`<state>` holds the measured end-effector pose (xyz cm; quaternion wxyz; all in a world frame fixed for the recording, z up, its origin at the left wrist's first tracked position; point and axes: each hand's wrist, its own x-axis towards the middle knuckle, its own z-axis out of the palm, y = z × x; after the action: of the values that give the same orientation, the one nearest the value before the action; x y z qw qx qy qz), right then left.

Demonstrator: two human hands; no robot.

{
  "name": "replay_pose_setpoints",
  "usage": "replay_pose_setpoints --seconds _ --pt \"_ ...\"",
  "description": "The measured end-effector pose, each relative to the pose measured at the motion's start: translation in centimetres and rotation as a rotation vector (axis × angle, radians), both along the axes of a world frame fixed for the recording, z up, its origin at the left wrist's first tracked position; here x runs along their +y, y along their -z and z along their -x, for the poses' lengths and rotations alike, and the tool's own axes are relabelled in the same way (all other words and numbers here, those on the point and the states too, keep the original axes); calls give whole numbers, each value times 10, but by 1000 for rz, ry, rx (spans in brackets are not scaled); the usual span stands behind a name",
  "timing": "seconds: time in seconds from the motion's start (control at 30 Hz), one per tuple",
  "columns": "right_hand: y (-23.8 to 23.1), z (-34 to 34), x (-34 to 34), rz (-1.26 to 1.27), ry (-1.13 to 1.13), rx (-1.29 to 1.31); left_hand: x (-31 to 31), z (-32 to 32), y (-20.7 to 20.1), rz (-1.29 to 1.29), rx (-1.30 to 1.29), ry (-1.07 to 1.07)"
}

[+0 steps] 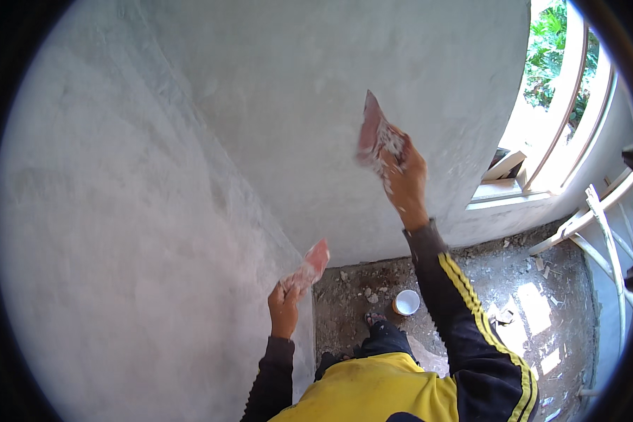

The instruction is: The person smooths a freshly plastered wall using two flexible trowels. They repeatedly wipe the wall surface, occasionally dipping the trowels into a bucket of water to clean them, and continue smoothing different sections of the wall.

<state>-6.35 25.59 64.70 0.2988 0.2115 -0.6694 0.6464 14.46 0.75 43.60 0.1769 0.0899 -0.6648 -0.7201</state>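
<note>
My right hand (406,172) is raised in front of the grey wall (274,98) and wraps round a reddish, flat putty scraper (370,133). White paste smears the scraper and my fingers. The scraper's pointed corner is upward; whether its edge touches the wall I cannot tell. Lower and to the left, my left hand (283,309) grips a second reddish flat scraper (315,261), coated with white paste. This one is tilted up and to the right, near the corner where the whitish left wall (119,232) meets the grey one.
A small white-lined bucket (406,302) stands on the rubble-strewn dirt floor (373,278) by my feet. At the upper right is a window opening (541,141) with wood pieces on its sill. A pale wooden pole frame (605,239) leans at the far right.
</note>
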Motion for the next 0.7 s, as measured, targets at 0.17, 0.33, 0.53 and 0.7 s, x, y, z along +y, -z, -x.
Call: replay_pose_setpoints --seconds 0.17,0.33,0.53,0.7 --pt "11 111 -51 -527 593 384 7 -29 41 -84 -170 -18" --pt "44 89 -133 -776 388 428 13 -47 67 -171 -239 -45" --pt "13 86 -102 -226 586 120 -8 -68 78 -205 -233 -208" --pt "-4 111 -162 -351 574 135 -20 -75 80 -197 -226 -233"
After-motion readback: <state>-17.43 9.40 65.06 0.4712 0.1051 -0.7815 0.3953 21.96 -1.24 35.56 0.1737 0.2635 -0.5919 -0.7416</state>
